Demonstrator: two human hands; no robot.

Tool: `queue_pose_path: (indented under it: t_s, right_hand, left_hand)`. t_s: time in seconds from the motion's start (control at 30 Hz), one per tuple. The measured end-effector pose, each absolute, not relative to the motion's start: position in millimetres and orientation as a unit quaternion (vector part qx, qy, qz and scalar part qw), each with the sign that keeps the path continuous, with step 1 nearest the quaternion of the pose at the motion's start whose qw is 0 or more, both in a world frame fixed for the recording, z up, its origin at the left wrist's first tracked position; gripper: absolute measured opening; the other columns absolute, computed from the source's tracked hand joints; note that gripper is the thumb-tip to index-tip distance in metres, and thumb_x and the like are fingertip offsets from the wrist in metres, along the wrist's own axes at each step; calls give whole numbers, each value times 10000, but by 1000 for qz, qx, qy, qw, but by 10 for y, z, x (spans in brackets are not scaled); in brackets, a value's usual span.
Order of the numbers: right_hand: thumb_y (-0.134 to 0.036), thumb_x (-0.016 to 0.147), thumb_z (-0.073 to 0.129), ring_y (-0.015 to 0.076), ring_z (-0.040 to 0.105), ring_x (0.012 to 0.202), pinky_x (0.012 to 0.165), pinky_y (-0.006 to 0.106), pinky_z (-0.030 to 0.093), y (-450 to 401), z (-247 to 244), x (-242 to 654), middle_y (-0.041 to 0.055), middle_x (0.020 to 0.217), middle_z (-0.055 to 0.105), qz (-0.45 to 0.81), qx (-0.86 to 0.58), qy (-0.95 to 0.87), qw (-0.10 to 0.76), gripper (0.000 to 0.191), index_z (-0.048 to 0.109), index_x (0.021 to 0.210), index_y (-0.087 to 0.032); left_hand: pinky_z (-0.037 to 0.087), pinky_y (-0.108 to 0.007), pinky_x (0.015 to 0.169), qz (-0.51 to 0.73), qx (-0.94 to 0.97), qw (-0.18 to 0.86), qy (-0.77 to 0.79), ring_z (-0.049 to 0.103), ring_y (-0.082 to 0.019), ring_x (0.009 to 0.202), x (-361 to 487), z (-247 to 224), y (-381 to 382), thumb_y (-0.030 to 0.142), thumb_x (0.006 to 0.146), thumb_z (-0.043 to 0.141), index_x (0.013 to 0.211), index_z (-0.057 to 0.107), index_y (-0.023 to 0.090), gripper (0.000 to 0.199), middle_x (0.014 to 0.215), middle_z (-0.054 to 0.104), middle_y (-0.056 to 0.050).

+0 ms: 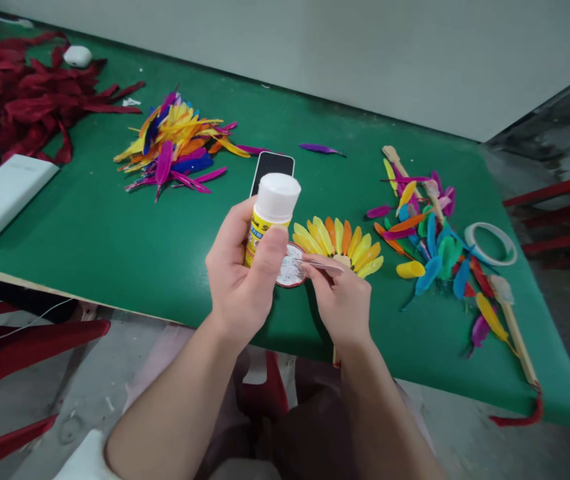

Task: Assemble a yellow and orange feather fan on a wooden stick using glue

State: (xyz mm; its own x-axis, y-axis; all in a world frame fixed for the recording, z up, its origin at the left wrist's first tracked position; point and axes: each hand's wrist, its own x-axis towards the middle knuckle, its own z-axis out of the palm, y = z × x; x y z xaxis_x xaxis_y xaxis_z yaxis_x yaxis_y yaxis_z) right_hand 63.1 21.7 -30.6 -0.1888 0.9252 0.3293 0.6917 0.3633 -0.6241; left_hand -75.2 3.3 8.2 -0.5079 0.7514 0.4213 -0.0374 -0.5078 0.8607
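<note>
My left hand (242,273) is wrapped around a large glue stick (259,235), white-capped with a yellow label, held upright. Between my hands shows a round disc (291,268) with a speckled white face and a red rim. My right hand (342,303) pinches a thin, flat, pale piece (321,265) seen edge-on, right beside the disc; what it is I cannot make out. Just beyond the right hand, a fan of yellow and orange feathers (337,239) spreads out, its lower part hidden behind the hand.
A phone (273,167) lies behind the glue stick. Loose feathers (179,143) are heaped at the back left, near red cloth strips (29,93) and a white power bank (9,193). To the right are feathered wooden sticks (517,330) and a tape roll (491,244).
</note>
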Motion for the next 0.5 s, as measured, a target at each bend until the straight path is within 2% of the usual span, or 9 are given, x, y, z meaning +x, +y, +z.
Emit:
queue_pose_path:
  t_s: [0.3, 0.5]
  right_hand:
    - [-224, 796, 573, 169, 680, 792, 766, 301, 545, 230, -303, 625, -1, 850, 730, 204, -555, -725, 354, 132, 704, 777, -226]
    - [-293, 842, 518, 179, 658, 867, 791, 320, 530, 201, -213, 642, 43, 902, 711, 218, -533, -710, 406, 174, 661, 804, -200]
  left_hand:
    - [426, -254, 491, 757, 421, 261, 427, 502, -113, 544, -744, 93, 35, 444, 826, 543, 970, 632, 247, 260, 671, 550, -4]
    - [397, -223, 428, 765, 415, 264, 417, 464, -89, 487, -740, 113, 29, 412, 835, 545, 972, 638, 211, 260, 617, 528, 8]
